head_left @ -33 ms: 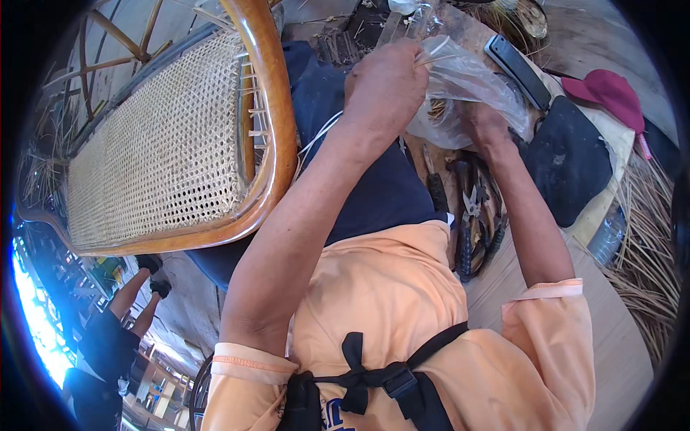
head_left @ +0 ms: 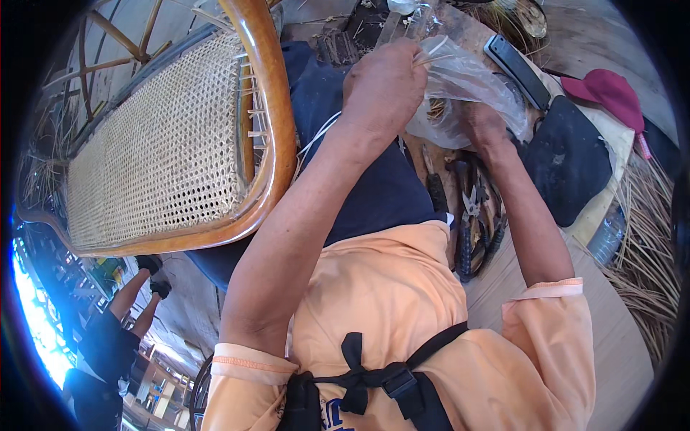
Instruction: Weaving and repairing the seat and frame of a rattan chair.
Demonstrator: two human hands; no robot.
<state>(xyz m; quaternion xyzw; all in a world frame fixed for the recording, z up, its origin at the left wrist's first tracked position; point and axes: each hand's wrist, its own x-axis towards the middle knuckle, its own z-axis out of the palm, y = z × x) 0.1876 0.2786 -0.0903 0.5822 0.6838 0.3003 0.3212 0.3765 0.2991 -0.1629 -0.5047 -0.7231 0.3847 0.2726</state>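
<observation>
My left hand (head_left: 387, 80) is closed on thin pale cane strips (head_left: 435, 60), whose ends stick out past its fingers. White strands (head_left: 322, 132) also show below that hand, over my dark trousers. Touching it is a clear plastic bag (head_left: 471, 77) with a little brown fibre visible through it. My right hand (head_left: 484, 123) is at the bag's lower right side; its fingers are hidden by the plastic, so their grip does not show. To the left stands a chair part with a curved, varnished wooden frame (head_left: 282, 108) and a woven cane panel (head_left: 154, 154), with loose pegs along one edge.
Right of the bag lie a phone (head_left: 516, 70), a dark cloth-like pad (head_left: 571, 161) and a maroon cap (head_left: 607, 97). Pliers (head_left: 471, 205) and dark-handled tools sit near my lap. Bundled cane (head_left: 647, 244) fills the far right. Another person's legs (head_left: 136, 302) show at lower left.
</observation>
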